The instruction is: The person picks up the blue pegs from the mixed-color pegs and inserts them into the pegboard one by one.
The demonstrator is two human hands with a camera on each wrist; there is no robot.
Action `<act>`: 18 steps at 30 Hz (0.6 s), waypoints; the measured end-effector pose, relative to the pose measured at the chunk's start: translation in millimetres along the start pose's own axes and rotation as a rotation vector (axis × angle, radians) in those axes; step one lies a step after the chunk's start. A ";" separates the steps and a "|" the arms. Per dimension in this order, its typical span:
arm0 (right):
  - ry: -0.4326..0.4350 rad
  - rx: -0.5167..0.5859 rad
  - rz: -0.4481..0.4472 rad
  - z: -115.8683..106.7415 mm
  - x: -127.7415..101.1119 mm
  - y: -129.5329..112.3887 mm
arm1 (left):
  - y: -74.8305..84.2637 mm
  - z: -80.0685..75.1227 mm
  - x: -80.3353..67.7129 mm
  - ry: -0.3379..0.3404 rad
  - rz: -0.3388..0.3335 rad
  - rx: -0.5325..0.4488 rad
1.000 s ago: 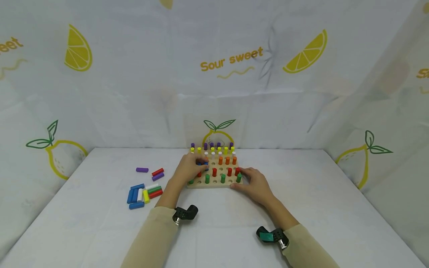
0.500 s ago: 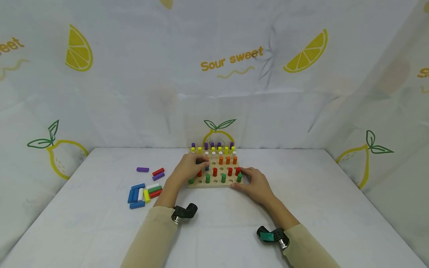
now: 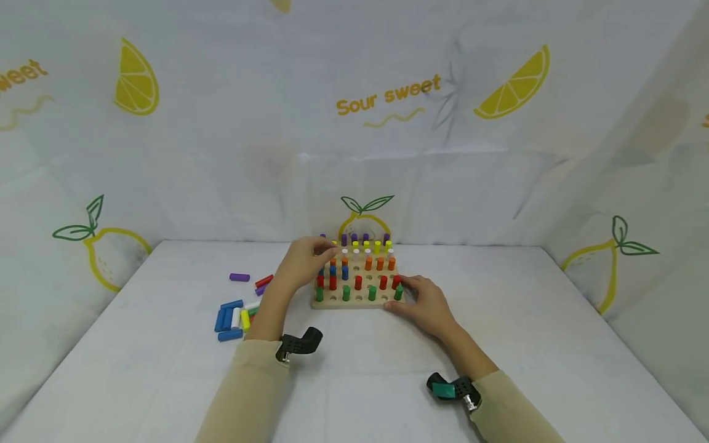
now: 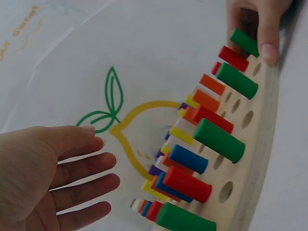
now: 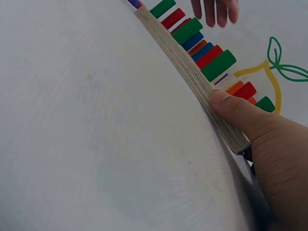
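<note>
A wooden peg board (image 3: 354,303) stands mid-table with rows of upright purple, yellow, white, orange, blue, red and green pegs. My left hand (image 3: 311,255) hovers above the board's far left corner. In the left wrist view that hand (image 4: 82,168) has straight, spread fingers and holds nothing. My right hand (image 3: 419,295) holds the board's near right corner. Its thumb (image 5: 231,107) presses the board's front edge (image 5: 185,65), and its other fingers (image 4: 257,24) wrap the side by a green peg (image 4: 244,42). Blue pegs (image 3: 344,272) stand in the left columns.
Loose pegs lie on the white table left of the board: a purple one (image 3: 239,277), a red one (image 3: 263,282), and a pile of several blue, white, yellow and green ones (image 3: 232,319). A lemon-print cloth backdrop (image 3: 388,98) encloses the table on three sides.
My left hand has lifted off the blue pegs in the board and moved up and back, and now holds nothing. The right hand has kept its hold on the board's corner.
</note>
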State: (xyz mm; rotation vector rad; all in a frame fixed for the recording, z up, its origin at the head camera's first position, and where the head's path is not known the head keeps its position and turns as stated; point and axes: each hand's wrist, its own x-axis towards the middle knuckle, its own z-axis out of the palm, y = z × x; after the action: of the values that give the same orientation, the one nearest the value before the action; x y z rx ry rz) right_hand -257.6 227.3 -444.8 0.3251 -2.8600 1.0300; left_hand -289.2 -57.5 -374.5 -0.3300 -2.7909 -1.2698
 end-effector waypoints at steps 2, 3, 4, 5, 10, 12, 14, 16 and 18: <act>0.003 0.001 -0.007 -1.1 -0.1 -0.4 | 4.2 -8.1 -3.2 0.030 0.014 -0.001; 0.004 -0.001 -0.008 -1.6 -0.2 -0.6 | 6.5 -12.0 -5.4 0.036 0.018 -0.006; 0.003 -0.003 -0.008 -1.9 -0.3 -0.8 | 8.8 -15.6 -7.8 0.040 0.022 -0.011; 0.002 -0.003 -0.007 -2.1 -0.4 -0.8 | 10.8 -19.1 -10.2 0.040 0.023 -0.013; -0.006 -0.001 -0.007 0.2 1.4 -1.0 | 16.8 -37.7 -25.8 0.030 0.022 0.028; -0.005 -0.007 -0.009 0.7 2.5 -0.3 | 17.4 -46.2 -32.3 0.032 0.022 0.063; -0.004 -0.016 -0.008 0.7 3.2 0.8 | 16.5 -55.4 -39.0 0.036 0.022 0.102; -0.006 -0.018 -0.004 0.3 3.5 1.9 | 14.4 -64.7 -45.6 0.038 0.016 0.134; -0.005 -0.020 -0.003 -0.3 3.6 2.9 | 11.0 -74.1 -52.4 0.040 0.004 0.170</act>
State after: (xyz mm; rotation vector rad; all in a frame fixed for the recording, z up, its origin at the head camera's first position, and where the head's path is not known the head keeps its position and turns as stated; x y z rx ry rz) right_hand -261.8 229.1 -445.8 0.3312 -2.8717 1.0010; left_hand -238.4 -115.0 -324.9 -0.2964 -2.8369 -1.0175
